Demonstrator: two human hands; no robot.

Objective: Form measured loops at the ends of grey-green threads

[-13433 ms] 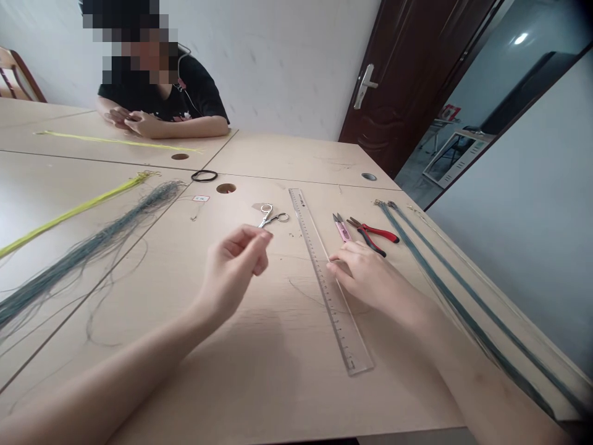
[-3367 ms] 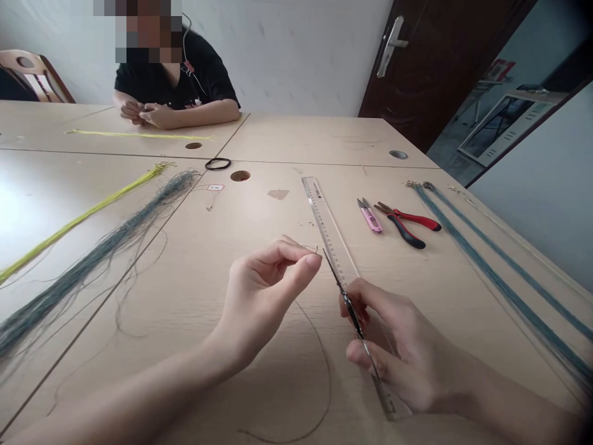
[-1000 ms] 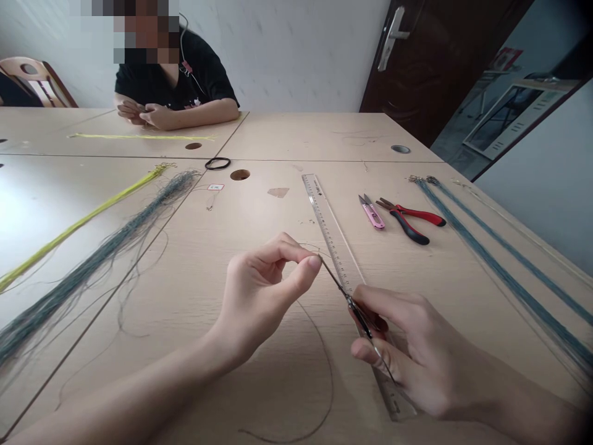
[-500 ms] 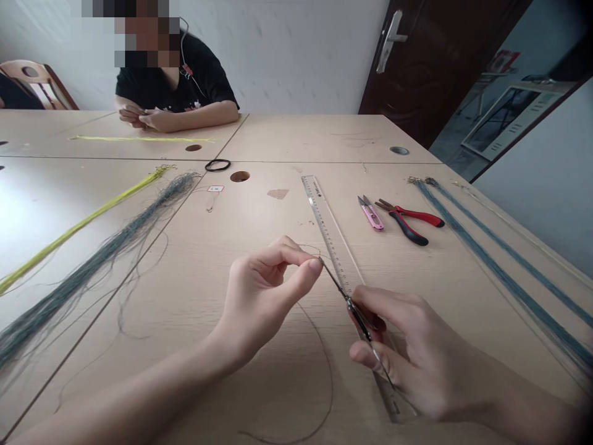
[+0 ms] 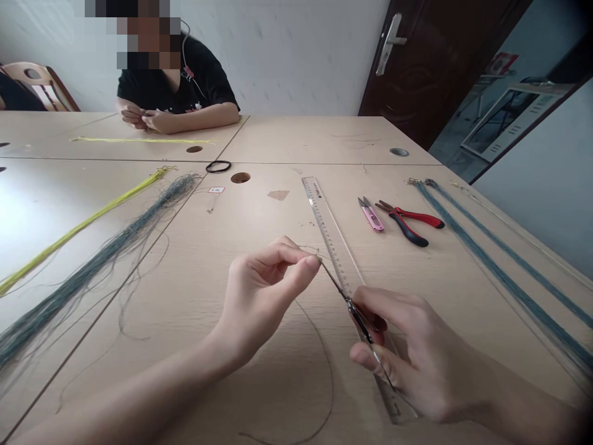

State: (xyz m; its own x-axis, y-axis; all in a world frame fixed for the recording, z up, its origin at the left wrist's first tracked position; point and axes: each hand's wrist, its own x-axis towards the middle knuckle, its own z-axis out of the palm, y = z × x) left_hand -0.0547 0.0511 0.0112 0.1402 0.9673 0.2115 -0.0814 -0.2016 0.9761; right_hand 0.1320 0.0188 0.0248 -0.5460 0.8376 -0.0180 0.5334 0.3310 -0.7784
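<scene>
My left hand (image 5: 262, 296) is closed in a pinch on the end of a thin dark thread (image 5: 324, 371), which curves down across the table toward me. My right hand (image 5: 412, 355) grips small metal scissors (image 5: 352, 306). Their blade tips reach up to the pinched thread end beside my left fingertips. Both hands hover over the near part of a clear plastic ruler (image 5: 340, 259) lying lengthwise on the wooden table (image 5: 278, 142).
Pink thread snips (image 5: 371, 214) and red-handled pliers (image 5: 410, 221) lie right of the ruler. Grey-blue cord bundles (image 5: 504, 278) run along the right edge. A loose grey thread bundle (image 5: 92, 266) and yellow cord (image 5: 78, 219) lie left. Another person (image 5: 178, 93) sits across the table, hands together.
Almost nothing has moved in the last second. The scissor tips stay at the pinched thread end. Much earlier, the scissors lay on the table and my right hand rested on the ruler.
</scene>
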